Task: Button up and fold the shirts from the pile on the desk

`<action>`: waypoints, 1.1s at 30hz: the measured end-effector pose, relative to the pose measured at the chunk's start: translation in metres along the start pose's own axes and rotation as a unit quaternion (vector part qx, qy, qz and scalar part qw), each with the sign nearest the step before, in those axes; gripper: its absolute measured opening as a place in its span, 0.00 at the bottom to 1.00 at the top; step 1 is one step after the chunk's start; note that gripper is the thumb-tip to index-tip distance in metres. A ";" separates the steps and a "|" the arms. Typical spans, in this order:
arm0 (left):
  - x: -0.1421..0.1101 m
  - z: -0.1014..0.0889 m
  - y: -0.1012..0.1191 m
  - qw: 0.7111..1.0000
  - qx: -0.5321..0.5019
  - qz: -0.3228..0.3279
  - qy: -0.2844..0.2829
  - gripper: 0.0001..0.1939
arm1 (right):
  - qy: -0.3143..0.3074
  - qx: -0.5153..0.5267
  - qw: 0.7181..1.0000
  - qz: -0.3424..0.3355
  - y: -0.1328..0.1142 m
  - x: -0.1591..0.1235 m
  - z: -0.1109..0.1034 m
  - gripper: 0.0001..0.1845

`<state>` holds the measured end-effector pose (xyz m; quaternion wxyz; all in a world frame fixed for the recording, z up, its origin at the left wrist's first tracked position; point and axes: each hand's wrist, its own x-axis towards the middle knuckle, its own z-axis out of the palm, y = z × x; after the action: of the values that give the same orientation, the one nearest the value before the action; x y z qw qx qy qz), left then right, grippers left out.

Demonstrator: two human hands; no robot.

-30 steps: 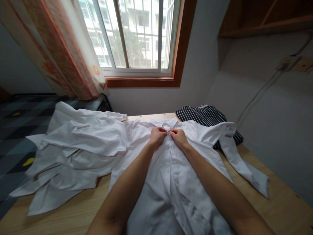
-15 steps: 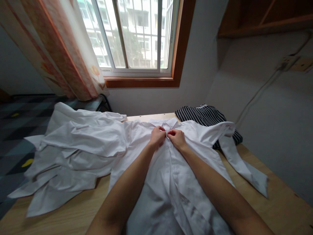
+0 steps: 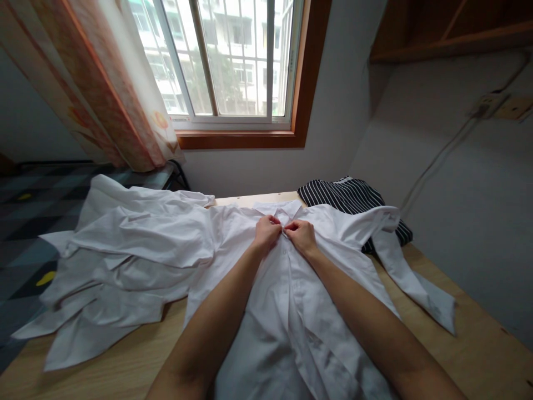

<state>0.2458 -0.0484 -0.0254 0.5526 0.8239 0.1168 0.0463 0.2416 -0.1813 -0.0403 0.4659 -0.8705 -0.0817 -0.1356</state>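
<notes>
A white button-up shirt [image 3: 266,311] lies front up before me, its collar [image 3: 278,209] at the far end and its sleeves out to the sides. Just below the collar, my left hand [image 3: 267,230] pinches the left side of the front placket. Close beside it, my right hand [image 3: 301,234] has its fingertips pinched on the other side of the same placket. The fingertips of both hands almost meet there, and they hide the button or hole between them. A small button [image 3: 285,251] shows on the placket below the hands.
More rumpled white garments [image 3: 125,266] are heaped at the left, partly over the wooden table [image 3: 470,355]. Folded black-and-white striped cloth [image 3: 341,194] lies at the back right. Behind are a window [image 3: 233,61] and a curtain [image 3: 104,83]; a checked bed [image 3: 25,222] stands left.
Almost nothing differs. Both hands stay pinched at the placket below the collar, and the view has shifted very slightly.
</notes>
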 end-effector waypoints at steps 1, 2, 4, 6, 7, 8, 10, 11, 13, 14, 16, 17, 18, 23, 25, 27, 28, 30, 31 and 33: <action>0.000 0.000 0.000 1.000 0.001 0.002 0.000 0.08 | 0.002 0.008 1.000 0.006 0.000 0.001 0.000 0.03; 0.001 0.000 0.000 1.000 0.001 0.006 0.001 0.09 | 0.005 0.018 1.000 0.013 0.001 0.001 0.000 0.03; 0.001 0.001 0.000 1.000 0.000 0.018 0.005 0.10 | 0.010 0.042 0.999 0.027 0.001 0.002 0.000 0.03; 0.000 0.001 0.000 0.999 0.008 0.035 0.006 0.11 | 0.009 0.055 0.998 0.033 0.001 0.003 0.000 0.05; 0.000 0.001 0.000 0.999 0.019 0.045 0.006 0.11 | 0.007 0.054 0.998 0.032 0.000 0.003 0.000 0.06; 0.000 0.001 0.000 0.998 0.035 0.055 0.006 0.10 | 0.005 0.048 0.998 0.028 0.000 0.003 0.001 0.06; 0.000 0.002 0.000 0.995 0.065 0.076 0.008 0.09 | 0.000 0.025 1.000 0.015 0.000 0.002 0.001 0.07; 0.001 0.002 -0.001 0.994 0.075 0.085 0.009 0.08 | -0.002 0.010 1.000 0.008 0.000 0.002 0.001 0.08; 0.002 0.002 -0.002 0.992 0.082 0.096 0.005 0.08 | -0.006 -0.025 1.000 -0.001 0.000 0.003 0.002 0.08; 0.002 0.002 -0.002 0.992 0.080 0.100 0.000 0.08 | -0.010 -0.042 0.999 -0.001 0.000 0.003 0.002 0.08; 0.003 0.001 -0.002 0.992 0.076 0.104 -0.010 0.08 | -0.023 -0.073 0.997 0.011 -0.001 0.005 0.002 0.08; 0.003 0.001 -0.002 0.991 0.077 0.105 -0.014 0.08 | -0.032 -0.085 0.996 0.019 -0.001 0.006 0.002 0.08; 0.002 0.000 -0.001 0.991 0.081 0.106 -0.015 0.08 | -0.041 -0.095 0.994 0.025 -0.001 0.006 0.002 0.08; -0.006 -0.005 0.008 0.978 0.166 0.126 0.015 0.06 | -0.065 -0.127 0.989 0.031 -0.003 0.008 0.001 0.07; -0.009 -0.005 0.010 0.975 0.182 0.127 0.015 0.07 | -0.068 -0.131 0.989 0.029 -0.003 0.008 0.001 0.08; -0.011 -0.004 0.011 0.974 0.186 0.126 0.009 0.08 | -0.071 -0.128 0.989 0.028 -0.003 0.007 0.002 0.08; -0.011 -0.004 0.011 0.973 0.192 0.129 0.008 0.08 | -0.071 -0.128 0.989 0.026 -0.003 0.007 0.002 0.08; -0.012 -0.003 0.011 0.966 0.218 0.137 0.008 0.06 | -0.067 -0.132 0.989 0.021 -0.002 0.006 0.002 0.08; -0.012 -0.004 0.011 0.963 0.232 0.139 0.010 0.06 | -0.061 -0.137 0.988 0.017 -0.001 0.006 0.003 0.08; -0.013 -0.006 0.012 0.958 0.253 0.133 0.026 0.05 | -0.046 -0.152 0.987 0.013 -0.001 0.005 0.002 0.07</action>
<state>0.2340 -0.0501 -0.0115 0.3114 0.9434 0.0287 0.1101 0.2463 -0.1789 -0.0396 0.3257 -0.9376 -0.0697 -0.1003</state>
